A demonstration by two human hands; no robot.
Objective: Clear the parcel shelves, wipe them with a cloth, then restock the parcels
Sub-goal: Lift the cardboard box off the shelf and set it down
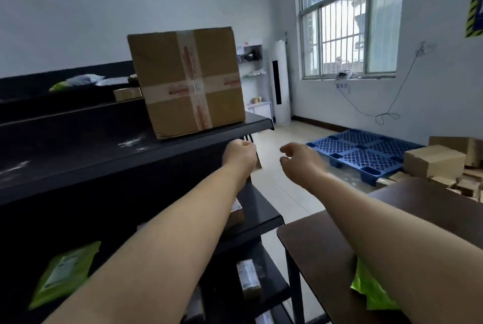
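A large taped cardboard box (pixel 187 80) stands near the right end of the black top shelf (pixel 78 151). Both my arms reach forward below it. My left hand (pixel 240 155) hovers at the shelf's front edge under the box with fingers loosely curled and holding nothing. To its right, over the aisle, my right hand (pixel 300 160) hangs with fingers loosely curled and empty. Lower shelves hold a green mailer bag (pixel 65 271) and small brown parcels (pixel 248 278). White dust streaks mark the top shelf.
A dark brown table (pixel 326 245) stands at the right with a green bag (pixel 371 289) on it. Beyond lie a blue plastic pallet (pixel 366 151) and stacked cartons (pixel 436 161). A small box (pixel 126 93) and bags sit on the rear shelf.
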